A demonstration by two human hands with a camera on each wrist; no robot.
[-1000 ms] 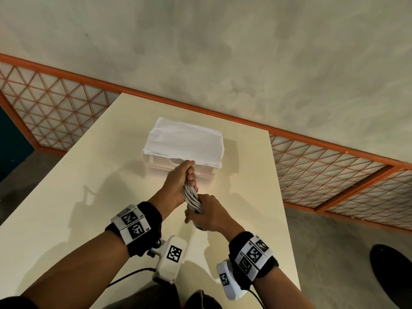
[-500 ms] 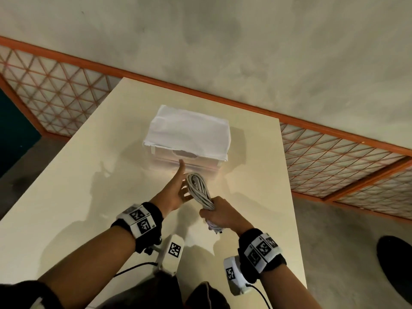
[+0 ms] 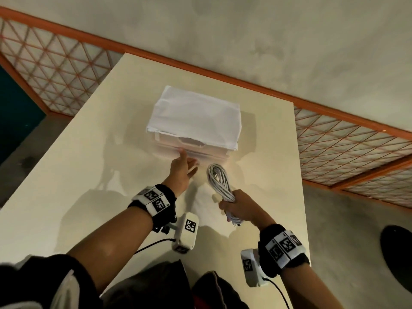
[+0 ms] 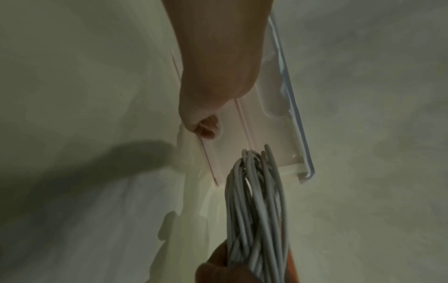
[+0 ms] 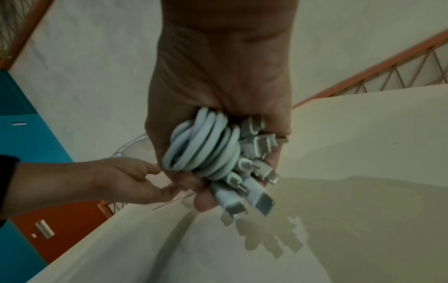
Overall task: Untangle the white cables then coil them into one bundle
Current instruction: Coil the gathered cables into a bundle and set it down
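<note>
The white cables form one coiled bundle [image 3: 219,181], held above the cream table [image 3: 89,152]. My right hand [image 3: 238,206] grips the bundle's near end; its loops point away toward the box. In the right wrist view the loops [image 5: 203,147] and several plugs [image 5: 257,191] stick out of that fist. My left hand [image 3: 182,168] is off the cables and reaches forward, fingers stretched out. Its fingertips [image 4: 206,130] touch the lower front of the clear plastic box [image 3: 200,150]. In the left wrist view the bundle [image 4: 257,201] hangs just right of that hand.
A white cloth [image 3: 196,114] covers the top of the box, which stands mid-table toward the far edge. The table's right edge [image 3: 299,175] runs close to my right hand. An orange lattice railing [image 3: 356,152] lines the floor beyond, and a dark round object [image 3: 399,253] lies at right.
My left hand let go of the bundle and moved forward to the box front. My right hand kept the bundle and drew it right, away from the left hand.
</note>
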